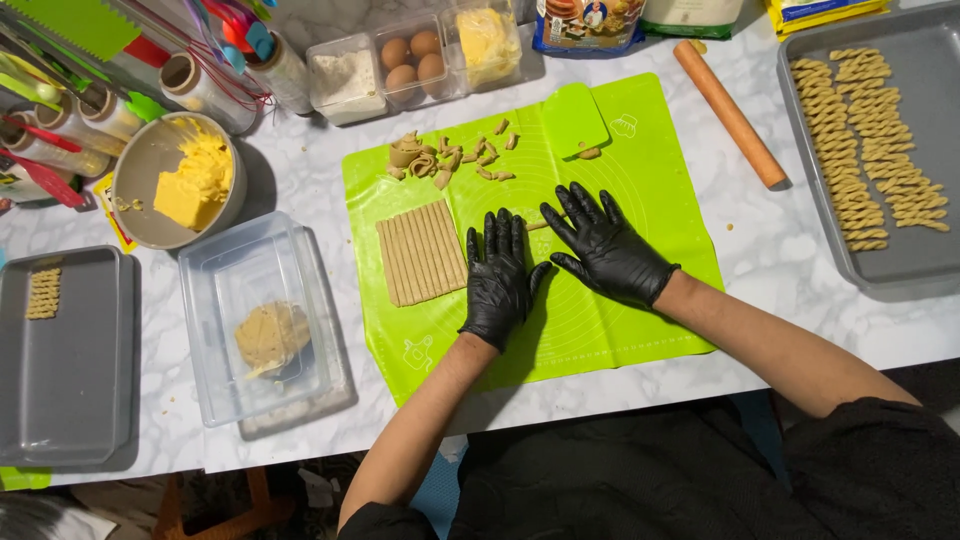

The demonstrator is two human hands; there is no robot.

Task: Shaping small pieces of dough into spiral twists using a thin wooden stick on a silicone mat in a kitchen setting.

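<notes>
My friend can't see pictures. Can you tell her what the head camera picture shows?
Two hands in black gloves, the left hand and right hand, press flat on a green mat, rolling a thin dough strip beside a slab of cut dough strips. A gray tray of twisted dough sticks sits to the right, a rolling pin nearby.

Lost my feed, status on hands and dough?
Left hand and right hand flat on green mat, a dough strip under fingers. Cut dough slab beside left. Nothing blocking.

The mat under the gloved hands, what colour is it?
Bright lime green, with faint white printed lines and small drawings. The mat shows plainly in the head view.
</notes>
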